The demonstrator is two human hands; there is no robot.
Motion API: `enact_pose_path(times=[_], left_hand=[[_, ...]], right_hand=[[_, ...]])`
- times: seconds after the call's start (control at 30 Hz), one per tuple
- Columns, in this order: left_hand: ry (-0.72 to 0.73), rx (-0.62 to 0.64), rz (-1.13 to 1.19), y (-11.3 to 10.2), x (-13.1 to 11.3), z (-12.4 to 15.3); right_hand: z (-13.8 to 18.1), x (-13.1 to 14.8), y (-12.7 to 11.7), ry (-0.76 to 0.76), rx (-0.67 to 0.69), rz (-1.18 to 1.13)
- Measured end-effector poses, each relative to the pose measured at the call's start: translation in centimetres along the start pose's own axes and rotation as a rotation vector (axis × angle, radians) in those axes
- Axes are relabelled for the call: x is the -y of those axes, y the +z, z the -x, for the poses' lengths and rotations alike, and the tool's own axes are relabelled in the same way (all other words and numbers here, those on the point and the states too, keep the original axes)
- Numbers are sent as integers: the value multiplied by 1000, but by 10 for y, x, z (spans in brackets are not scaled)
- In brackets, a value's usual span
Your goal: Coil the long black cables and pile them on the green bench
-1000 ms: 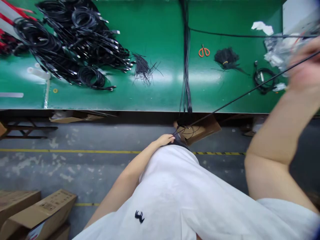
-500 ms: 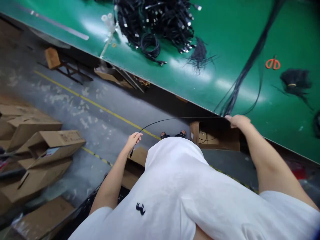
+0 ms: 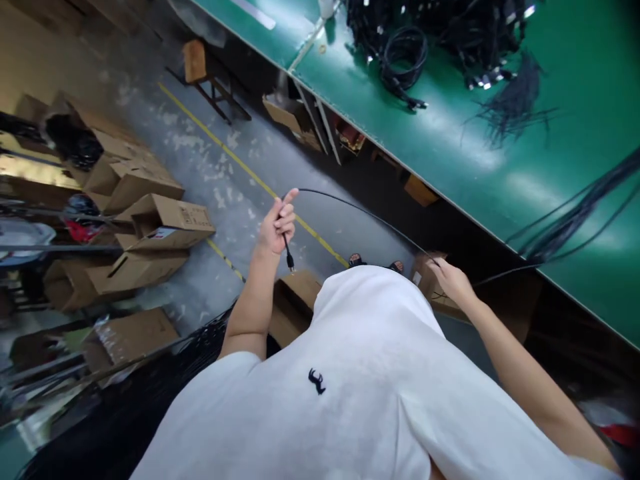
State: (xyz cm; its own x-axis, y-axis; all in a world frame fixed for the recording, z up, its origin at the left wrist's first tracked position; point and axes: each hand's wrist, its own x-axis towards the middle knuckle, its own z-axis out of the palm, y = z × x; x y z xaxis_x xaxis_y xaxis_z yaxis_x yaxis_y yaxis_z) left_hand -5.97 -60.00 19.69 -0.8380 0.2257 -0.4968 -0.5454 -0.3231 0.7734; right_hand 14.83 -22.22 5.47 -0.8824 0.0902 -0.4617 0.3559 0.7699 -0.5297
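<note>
A thin black cable [image 3: 358, 204] arcs between my two hands, in front of the white shirt. My left hand [image 3: 280, 225] is closed on it near one end, with the index finger stuck out, and the cable's plug [image 3: 291, 261] dangles below the palm. My right hand [image 3: 453, 280] pinches the same cable farther along, just off the table edge. From there the cable runs on toward a bundle of long black cables [image 3: 575, 223] that lies over the table's edge at the right.
On the green table [image 3: 450, 143] are a coiled cable [image 3: 406, 60], a heap of cables with metal plugs [image 3: 480, 40] and a pile of short black strands [image 3: 517, 100]. Cardboard boxes [image 3: 173, 223] and a wooden stool [image 3: 195, 61] stand on the floor at left.
The view has swung to the right. My right hand has left the bundle at the table edge and come nearer my body along the cable. The left hand has risen, its plug now showing.
</note>
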Motion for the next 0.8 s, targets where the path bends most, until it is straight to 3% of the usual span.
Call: enact_pose_path(times=[0.03, 0.1, 0.2, 0.3, 0.37, 0.47, 0.57, 0.7, 0.8], left_hand=[[-32, -33, -54, -1, 6, -3], [-138, -5, -209, 10, 31, -7], [-289, 283, -368, 45, 83, -4], [-353, 589, -401, 71, 109, 7], [-369, 696, -365, 77, 105, 10], [-458, 697, -263, 76, 79, 4], [-535, 561, -157, 69, 52, 0], [-403, 287, 9, 56, 29, 5], [-329, 188, 42, 51, 20, 14]], right_hand=[[10, -7, -3, -54, 36, 142], [26, 7, -11, -246, 127, 332], [27, 78, -36, -524, 127, 321], [-1, 138, -70, -545, -58, 236], [-23, 151, -91, -523, -115, 197], [-44, 135, -109, -508, -106, 82], [-55, 96, -114, -378, -139, -12], [-61, 29, -115, -130, -184, 5], [-55, -14, -113, 43, -162, 30]])
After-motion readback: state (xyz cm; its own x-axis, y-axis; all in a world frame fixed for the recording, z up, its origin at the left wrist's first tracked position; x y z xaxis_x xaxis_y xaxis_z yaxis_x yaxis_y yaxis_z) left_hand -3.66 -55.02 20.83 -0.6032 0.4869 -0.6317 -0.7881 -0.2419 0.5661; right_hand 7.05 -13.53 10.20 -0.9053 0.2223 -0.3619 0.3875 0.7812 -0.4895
